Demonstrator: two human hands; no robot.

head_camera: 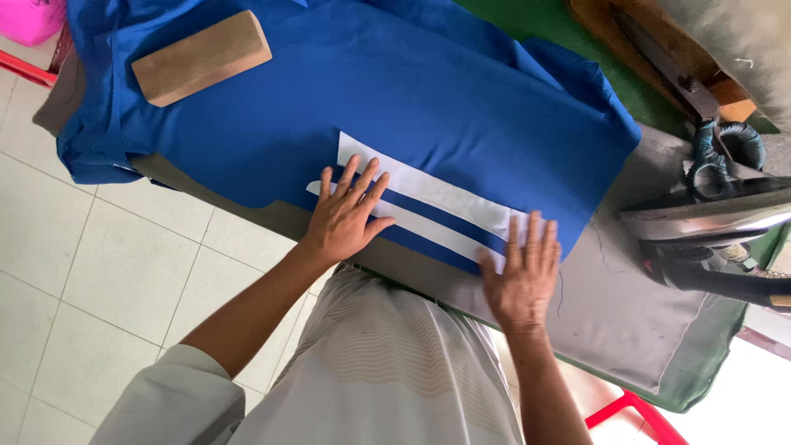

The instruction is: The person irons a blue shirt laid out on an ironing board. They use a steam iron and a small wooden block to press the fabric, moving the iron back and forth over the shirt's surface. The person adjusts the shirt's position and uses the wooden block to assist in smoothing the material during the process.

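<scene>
A blue cloth (428, 99) lies spread over a grey padded ironing table (610, 305). Two white strips (437, 194) run across its near edge with a blue band between them. My left hand (346, 216) lies flat with fingers spread on the left end of the strips. My right hand (523, 272) presses flat on their right end, fingers together. Neither hand holds anything.
A tan wooden block (202, 58) rests on the blue cloth at the far left. A heavy iron (709, 218) with a wrapped handle stands at the table's right end. A pink object (31, 18) sits top left. Tiled floor (91, 272) lies to the left.
</scene>
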